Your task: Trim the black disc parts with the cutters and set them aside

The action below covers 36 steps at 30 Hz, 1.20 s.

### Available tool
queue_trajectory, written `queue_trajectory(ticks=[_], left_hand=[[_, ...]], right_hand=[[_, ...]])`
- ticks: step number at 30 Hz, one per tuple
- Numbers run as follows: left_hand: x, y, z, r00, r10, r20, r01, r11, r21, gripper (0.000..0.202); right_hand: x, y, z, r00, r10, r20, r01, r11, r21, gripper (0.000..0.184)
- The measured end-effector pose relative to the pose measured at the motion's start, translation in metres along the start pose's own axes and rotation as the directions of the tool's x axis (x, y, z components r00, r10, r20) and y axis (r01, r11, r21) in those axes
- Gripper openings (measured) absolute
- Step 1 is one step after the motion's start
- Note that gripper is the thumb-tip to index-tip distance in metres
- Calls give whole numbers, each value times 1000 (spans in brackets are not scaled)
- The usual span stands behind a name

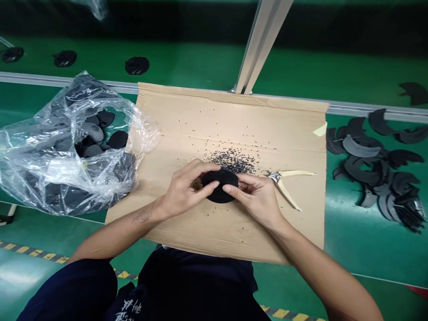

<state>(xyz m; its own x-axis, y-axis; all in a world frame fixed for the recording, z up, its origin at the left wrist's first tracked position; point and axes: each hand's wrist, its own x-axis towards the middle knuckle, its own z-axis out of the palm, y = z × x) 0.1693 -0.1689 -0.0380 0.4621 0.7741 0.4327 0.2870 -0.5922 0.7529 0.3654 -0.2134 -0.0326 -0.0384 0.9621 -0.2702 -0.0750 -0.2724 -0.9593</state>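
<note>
Both hands hold one black oval plastic part over a sheet of brown cardboard. My left hand curls round its left side, thumb across the top. My right hand pinches its right edge with fingers closed. A heap of tiny black trimmings lies just behind the part. A pair of small cutting pliers with pale handles rests on the cardboard, right beside my right hand.
A clear plastic bag of black oval parts sits at the left. Several black curved pieces are piled on the green bench at the right. A metal rail and loose black parts lie behind.
</note>
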Motion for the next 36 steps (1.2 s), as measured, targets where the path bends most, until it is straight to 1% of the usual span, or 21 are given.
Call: queue_trajectory(ticks=[2, 4, 6, 8, 10, 12, 15, 18, 21, 26, 30, 33, 36], left_hand=[[0, 0, 0, 1000, 5, -1, -5, 1000, -3, 26], [0, 0, 0, 1000, -19, 7, 19, 999, -38, 31], [1, 0, -1, 999, -42, 33, 45, 994, -102, 37], [2, 1, -2, 999, -13, 47, 20, 988, -151, 35], [3, 2, -4, 999, 44, 31, -38, 987, -156, 28], [4, 2, -6, 996, 86, 16, -83, 987, -140, 25], [5, 3, -9, 993, 115, 26, -111, 985, -133, 30], [6, 3, -11, 987, 149, 57, -139, 979, -152, 33], [7, 2, -12, 977, 200, 78, -189, 973, -132, 30], [4, -3, -8, 958, 280, 61, -278, 960, -47, 29], [3, -4, -6, 957, 281, 65, -280, 960, -32, 29], [3, -3, -6, 961, 267, 72, -263, 963, -55, 30], [3, 0, -8, 970, 231, 81, -224, 970, -91, 31]], right_hand=[[-1, 0, -1, 996, -84, 0, 84, 993, -88, 30], [-2, -2, -2, 982, -190, 5, 187, 964, -189, 24], [-3, -4, -3, 951, -307, 23, 301, 911, -284, 15], [-4, -5, -3, 898, -436, 62, 428, 831, -357, 9], [-4, -3, -3, 826, -552, 109, 546, 740, -393, 13], [-4, 0, -5, 764, -628, 145, 626, 668, -403, 20], [-3, 5, -7, 710, -681, 179, 686, 612, -393, 29], [-3, 7, -8, 671, -707, 221, 727, 571, -382, 33], [-3, 7, -8, 656, -713, 247, 742, 551, -382, 34], [-4, 5, -8, 670, -690, 273, 711, 493, -500, 26], [-7, 3, -9, 689, -655, 310, 688, 458, -562, 21], [-8, 1, -10, 690, -649, 321, 691, 457, -560, 21], [-8, 0, -10, 686, -652, 324, 696, 458, -552, 20]])
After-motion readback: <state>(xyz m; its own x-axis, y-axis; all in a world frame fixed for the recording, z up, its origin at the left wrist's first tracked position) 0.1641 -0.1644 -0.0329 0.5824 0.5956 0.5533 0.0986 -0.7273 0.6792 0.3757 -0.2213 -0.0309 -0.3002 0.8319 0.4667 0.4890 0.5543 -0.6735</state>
